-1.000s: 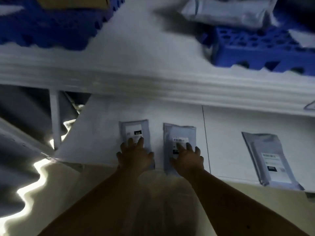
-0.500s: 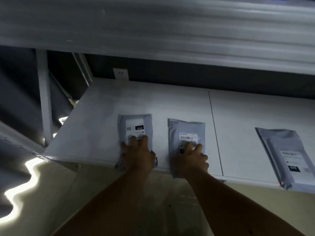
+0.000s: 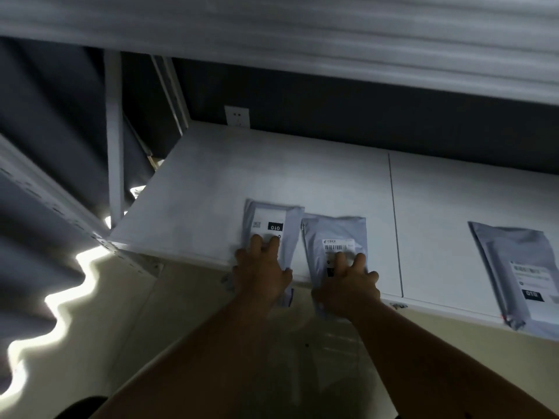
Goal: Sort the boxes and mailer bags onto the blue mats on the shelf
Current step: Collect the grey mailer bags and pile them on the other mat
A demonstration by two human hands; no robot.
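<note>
Two small grey mailer bags with white labels lie side by side at the front of the white lower shelf, both hanging over its front edge. My left hand presses on the left bag, which carries a black "010" tag, with its fingers spread on top. My right hand presses in the same way on the right bag, covering part of the barcode label. A third grey mailer bag lies further right, also overhanging the edge. No blue mat is in view.
The blurred front edge of the upper shelf crosses the top of the view. A white upright post stands at the left and a wall socket sits behind the shelf. A grey curtain hangs left over the pale floor.
The view has dropped, so the blue mats on the upper shelf are out of sight. Both hands have slid their bags toward me, and the bags now overhang the front edge and lie closer together.
</note>
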